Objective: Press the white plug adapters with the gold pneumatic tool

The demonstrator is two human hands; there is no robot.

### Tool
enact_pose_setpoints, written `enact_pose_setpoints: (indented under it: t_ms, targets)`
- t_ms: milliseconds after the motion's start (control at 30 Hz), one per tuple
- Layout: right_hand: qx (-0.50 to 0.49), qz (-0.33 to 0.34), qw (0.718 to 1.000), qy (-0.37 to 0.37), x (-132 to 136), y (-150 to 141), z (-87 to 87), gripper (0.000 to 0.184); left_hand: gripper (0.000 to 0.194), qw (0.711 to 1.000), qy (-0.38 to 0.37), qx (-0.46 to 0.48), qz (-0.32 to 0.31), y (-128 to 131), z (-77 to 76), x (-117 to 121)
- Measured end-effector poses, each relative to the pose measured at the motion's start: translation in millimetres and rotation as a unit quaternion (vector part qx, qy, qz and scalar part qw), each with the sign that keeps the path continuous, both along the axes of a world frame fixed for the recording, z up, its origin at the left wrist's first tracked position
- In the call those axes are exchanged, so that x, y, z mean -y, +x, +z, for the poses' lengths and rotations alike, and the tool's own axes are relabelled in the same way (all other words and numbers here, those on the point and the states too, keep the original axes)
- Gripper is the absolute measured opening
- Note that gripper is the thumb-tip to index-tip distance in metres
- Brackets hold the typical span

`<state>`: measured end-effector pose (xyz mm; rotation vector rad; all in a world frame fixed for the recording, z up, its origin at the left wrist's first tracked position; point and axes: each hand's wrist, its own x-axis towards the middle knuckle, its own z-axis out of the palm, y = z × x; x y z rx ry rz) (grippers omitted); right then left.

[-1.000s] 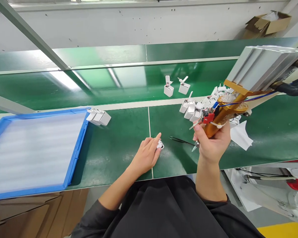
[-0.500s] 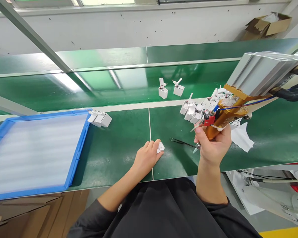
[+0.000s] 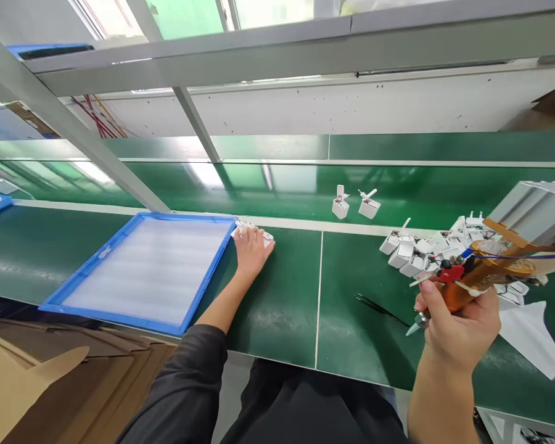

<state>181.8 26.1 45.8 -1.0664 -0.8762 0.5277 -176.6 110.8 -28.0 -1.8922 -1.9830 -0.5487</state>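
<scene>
My left hand has its fingers closed over white plastic adapter housings beside the tray's right edge; which one it grips is partly hidden. My right hand is wrapped round a gold-coloured dispensing gun with a red switch block and a pale tapered nozzle tip, pointing down at the bench. Black tweezers lie on the green bench just left of that nozzle. Behind the gun is a pile of open white adapter housings with thin wires and pins showing.
A blue-rimmed tray lined with white sheet lies on the left. Two open white housings stand at the back. White paper rests at the right. Grey frame posts rise behind the bench. Cardboard is below on the left.
My left hand has moved left from the bench middle, with the small white piece it held, to the housings by the tray. The view has swung left. My right hand still holds the dispensing gun.
</scene>
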Motion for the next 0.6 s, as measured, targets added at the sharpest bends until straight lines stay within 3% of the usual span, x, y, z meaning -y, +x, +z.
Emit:
enact_pose_setpoints:
  t_ms: [133, 267, 400, 433, 500, 600]
  targets:
    - [-0.006, 0.005, 1.0, -0.018, 0.8, -4.3, 2.9, 0.034, 0.063, 0.997, 0.019, 0.017, 0.074, -18.4, 0.0, -13.7]
    - [-0.024, 0.01, 1.0, -0.017, 1.9, -4.9, 3.8, 0.033, 0.1, 0.981, -0.04, 0.105, 0.157, -24.7, 4.8, -20.2]
    - [-0.032, 0.008, 0.999, -0.013, 1.3, -2.4, 3.5, 0.031, 0.094, 0.962, -0.049, 0.231, 0.135, -30.9, 13.4, -21.4]
    - [-0.034, 0.007, 0.999, -0.011, 0.8, -1.5, 3.1, 0.032, 0.093, 0.946, -0.041, 0.303, 0.11, -31.6, 16.3, -19.2]
    - [-0.039, 0.007, 0.999, -0.013, -0.1, 0.4, 2.2, 0.033, 0.09, 0.879, -0.033, 0.473, 0.047, -30.5, 23.4, -11.0]
    - [-0.04, 0.005, 0.999, -0.023, -1.2, 2.6, 1.4, 0.033, 0.072, 0.715, -0.064, 0.694, -0.056, -22.5, 36.5, 8.3]
